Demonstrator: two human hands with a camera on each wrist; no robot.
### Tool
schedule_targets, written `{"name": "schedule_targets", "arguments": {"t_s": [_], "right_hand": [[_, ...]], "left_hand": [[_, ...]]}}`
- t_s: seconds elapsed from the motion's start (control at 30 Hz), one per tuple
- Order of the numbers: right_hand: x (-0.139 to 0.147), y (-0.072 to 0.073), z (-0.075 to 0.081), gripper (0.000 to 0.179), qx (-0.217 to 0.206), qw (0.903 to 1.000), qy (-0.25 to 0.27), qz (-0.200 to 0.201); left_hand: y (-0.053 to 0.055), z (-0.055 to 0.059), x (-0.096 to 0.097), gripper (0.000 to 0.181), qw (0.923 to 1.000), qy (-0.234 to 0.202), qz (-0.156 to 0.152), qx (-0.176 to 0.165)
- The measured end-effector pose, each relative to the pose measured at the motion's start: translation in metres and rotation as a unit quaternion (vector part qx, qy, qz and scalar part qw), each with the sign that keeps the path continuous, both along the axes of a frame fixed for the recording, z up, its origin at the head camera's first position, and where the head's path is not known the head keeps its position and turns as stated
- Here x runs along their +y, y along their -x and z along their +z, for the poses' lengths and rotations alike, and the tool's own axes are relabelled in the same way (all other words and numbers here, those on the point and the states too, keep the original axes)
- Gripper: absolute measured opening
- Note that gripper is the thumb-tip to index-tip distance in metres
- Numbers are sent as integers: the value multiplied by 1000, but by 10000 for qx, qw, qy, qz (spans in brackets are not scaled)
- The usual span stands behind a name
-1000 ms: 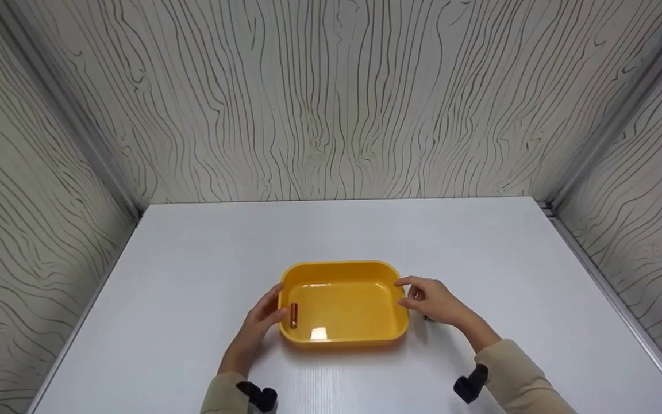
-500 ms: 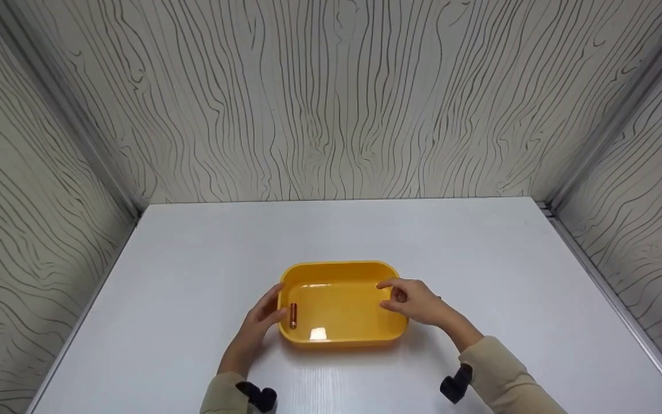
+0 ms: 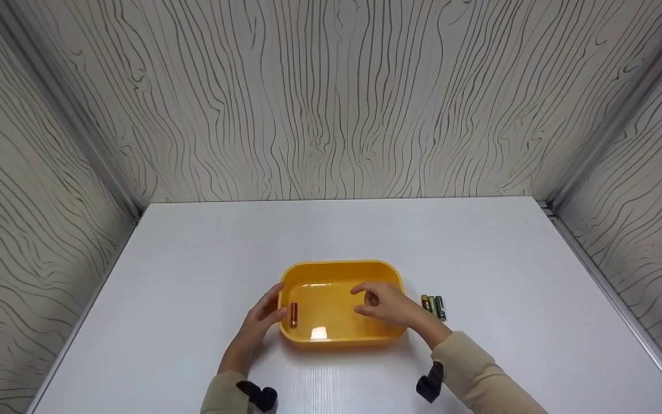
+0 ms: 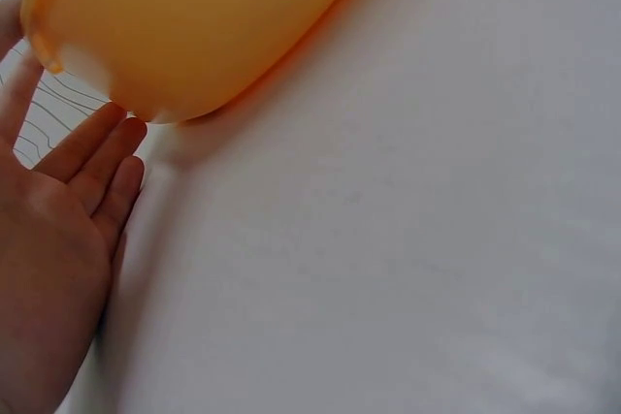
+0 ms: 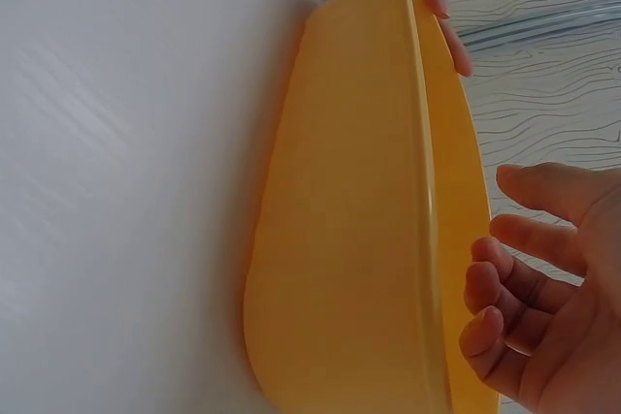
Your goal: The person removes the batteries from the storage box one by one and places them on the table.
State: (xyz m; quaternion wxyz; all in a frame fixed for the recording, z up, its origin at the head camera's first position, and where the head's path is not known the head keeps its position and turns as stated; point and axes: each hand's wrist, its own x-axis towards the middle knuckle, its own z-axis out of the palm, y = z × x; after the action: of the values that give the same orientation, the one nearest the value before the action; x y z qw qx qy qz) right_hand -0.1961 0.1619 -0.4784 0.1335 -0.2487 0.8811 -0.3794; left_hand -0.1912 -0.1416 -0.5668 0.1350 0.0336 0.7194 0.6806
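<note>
A yellow rectangular tray [image 3: 342,313] stands on the white table. One red battery [image 3: 293,315] lies along the inside of its left end. My left hand [image 3: 259,319] holds the tray's left rim; in the left wrist view, fingers [image 4: 112,157] rest against the tray's outer side. Over the right half of the tray is my right hand [image 3: 388,305], thumb and index finger apart, the others loosely curled, with nothing between them. Just past the tray's right side lie green batteries [image 3: 433,307], side by side and partly close to the right forearm.
The white table [image 3: 193,276] extends around the tray on all sides. Wood-grain patterned panels [image 3: 331,103] rise behind and at both sides. Small black devices [image 3: 430,382] are strapped at both wrists.
My right hand has moved left from the tray's right rim to above its inside, uncovering the green batteries. The left hand, tray and red battery look unmoved.
</note>
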Motion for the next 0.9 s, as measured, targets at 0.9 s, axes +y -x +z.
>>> {"name": "schedule_targets", "arguments": {"t_s": [0.9], "right_hand": [[-73, 0, -26, 31, -483, 9988, -39, -121]], "left_hand": [[0, -1, 0, 63, 9998, 56, -21, -208]]}}
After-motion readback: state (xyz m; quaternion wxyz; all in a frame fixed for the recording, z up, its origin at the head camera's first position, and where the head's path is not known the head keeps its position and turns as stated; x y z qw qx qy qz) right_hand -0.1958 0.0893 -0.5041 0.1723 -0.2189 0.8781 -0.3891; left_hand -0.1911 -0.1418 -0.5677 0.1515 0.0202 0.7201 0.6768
